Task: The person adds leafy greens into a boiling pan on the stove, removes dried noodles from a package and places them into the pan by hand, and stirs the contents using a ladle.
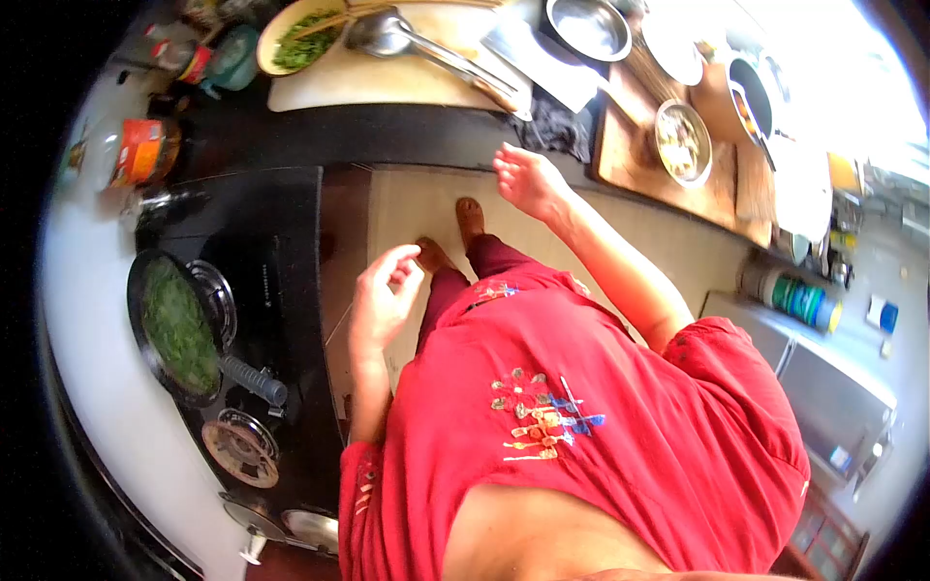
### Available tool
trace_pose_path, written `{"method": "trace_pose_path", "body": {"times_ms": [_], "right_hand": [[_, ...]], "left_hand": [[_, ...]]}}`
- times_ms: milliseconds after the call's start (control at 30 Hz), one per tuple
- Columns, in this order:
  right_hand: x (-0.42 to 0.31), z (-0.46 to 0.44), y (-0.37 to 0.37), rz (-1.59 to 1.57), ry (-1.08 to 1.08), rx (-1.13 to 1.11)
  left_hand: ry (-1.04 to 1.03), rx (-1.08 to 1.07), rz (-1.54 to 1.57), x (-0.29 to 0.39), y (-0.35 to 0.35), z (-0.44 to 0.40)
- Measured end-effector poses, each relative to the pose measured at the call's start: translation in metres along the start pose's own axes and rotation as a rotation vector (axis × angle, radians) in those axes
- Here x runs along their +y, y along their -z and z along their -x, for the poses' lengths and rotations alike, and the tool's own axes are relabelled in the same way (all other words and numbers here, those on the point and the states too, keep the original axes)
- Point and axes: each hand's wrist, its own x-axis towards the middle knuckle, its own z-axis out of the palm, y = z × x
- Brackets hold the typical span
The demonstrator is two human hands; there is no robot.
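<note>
My left hand (384, 298) hangs in the air beside the black stove, its fingers loosely curled and apart, with nothing in them. Nearer the counter edge, my right hand (531, 182) is raised above the floor, fingers slightly spread and empty. Left of my left hand, a black pan (136, 300) with green leafy vegetables (179, 324) rests on the stove. Beyond the hands, a metal ladle (380, 35) lies on a pale cutting board (300, 95), close to an oval bowl of chopped greens (302, 44). A dark cloth (557, 128) lies near my right hand.
At the right, a wooden board (620, 160) carries a bowl of pale food (682, 143), next to a pot (751, 92). A metal bowl (589, 27) stands at the back. A second burner (240, 447) and lids (310, 530) are at lower left; jars line the left wall.
</note>
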Motion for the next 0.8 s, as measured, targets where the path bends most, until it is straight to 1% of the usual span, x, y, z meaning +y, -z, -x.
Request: {"method": "trace_pose_path", "body": {"times_ms": [33, 100, 200, 300, 333, 433, 467, 600, 733, 800], "right_hand": [[0.007, 0.005, -0.010, -0.018, 0.043, 0.014], [0.016, 0.009, -0.011, -0.010, 0.006, -0.054], [0.023, 0.020, -0.011, -0.021, 0.020, -0.118], [0.011, 0.038, 0.000, 0.081, 0.120, -0.093], [0.005, 0.047, 0.009, 0.196, 0.224, -0.096], [-0.021, 0.081, 0.021, 0.337, 0.398, -0.052], [-0.031, 0.087, 0.035, 0.360, 0.394, -0.074], [-0.069, 0.105, 0.090, 0.307, 0.231, -0.147], [-0.110, 0.135, 0.144, 0.359, 0.268, -0.106], [-0.129, 0.149, 0.172, 0.346, 0.312, -0.049]], "left_hand": [[-0.013, -0.016, 0.000, -0.002, 0.000, -0.003], [-0.009, -0.067, -0.018, 0.000, -0.004, -0.006], [-0.050, -0.132, -0.017, 0.010, -0.015, -0.008], [-0.055, -0.197, -0.042, 0.019, -0.032, -0.011], [-0.047, -0.214, -0.064, 0.023, -0.039, -0.012], [-0.061, -0.215, -0.109, 0.035, -0.058, -0.019], [-0.053, -0.206, -0.100, 0.039, -0.069, -0.022], [-0.028, -0.211, -0.101, 0.056, -0.117, -0.037], [-0.007, -0.277, -0.041, 0.091, -0.186, -0.059], [-0.061, -0.306, -0.075, 0.118, -0.219, -0.069]]}}
